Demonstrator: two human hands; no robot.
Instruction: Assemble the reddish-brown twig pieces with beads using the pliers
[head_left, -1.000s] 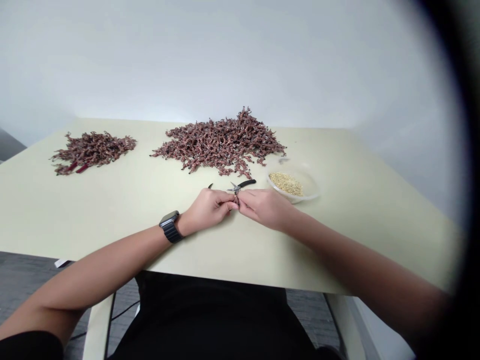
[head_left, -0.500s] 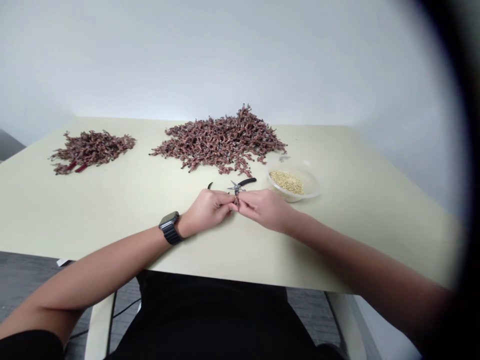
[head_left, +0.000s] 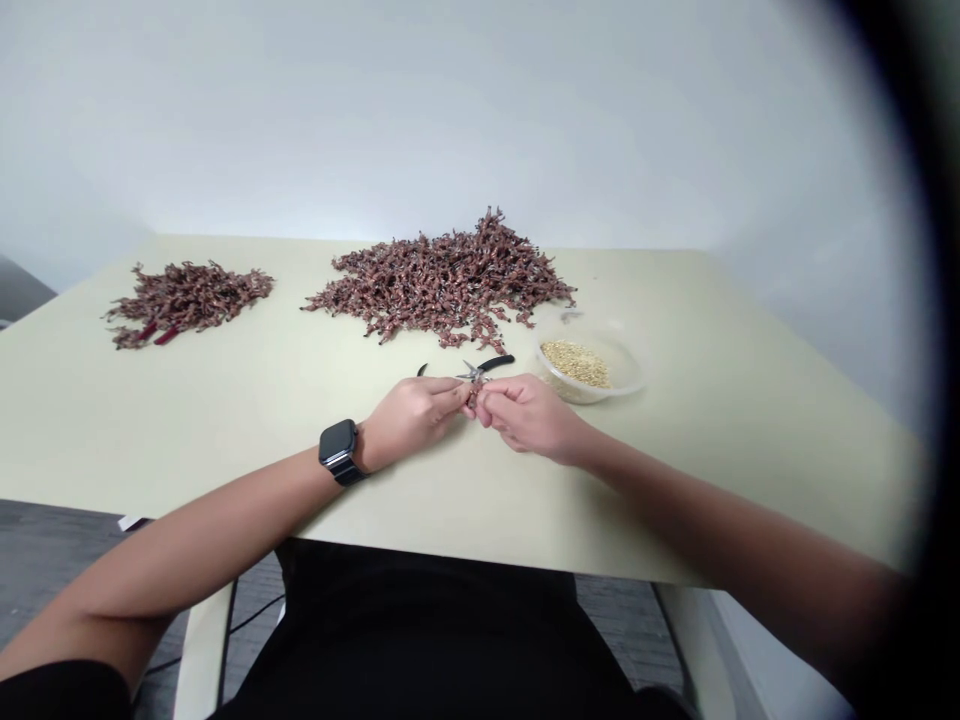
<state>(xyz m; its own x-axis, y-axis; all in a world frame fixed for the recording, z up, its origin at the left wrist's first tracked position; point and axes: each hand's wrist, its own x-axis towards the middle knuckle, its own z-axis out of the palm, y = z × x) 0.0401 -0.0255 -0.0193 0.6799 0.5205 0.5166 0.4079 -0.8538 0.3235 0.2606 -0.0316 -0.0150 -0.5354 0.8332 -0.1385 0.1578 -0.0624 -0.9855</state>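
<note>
Over the near middle of the tabletop (head_left: 225, 420), the left hand (head_left: 412, 420) and right hand (head_left: 529, 418) meet at the fingertips, pinching a small reddish-brown sprig (head_left: 472, 400) between them (too small to make out any detail), much like the pieces in the large heap (head_left: 439, 290) beyond. What has shifted from the earlier view: the right hand's fingers have curled and risen over the sprig, where they lay flatter against the left's, and the left hand has turned slightly. Just past the fingertips lie small snips (head_left: 495, 361) with black handles, and to the right stands a clear plastic bowl (head_left: 628, 372) of pale grains (head_left: 577, 364); these and the smaller heap (head_left: 187, 300) on the left sit as they did
</note>
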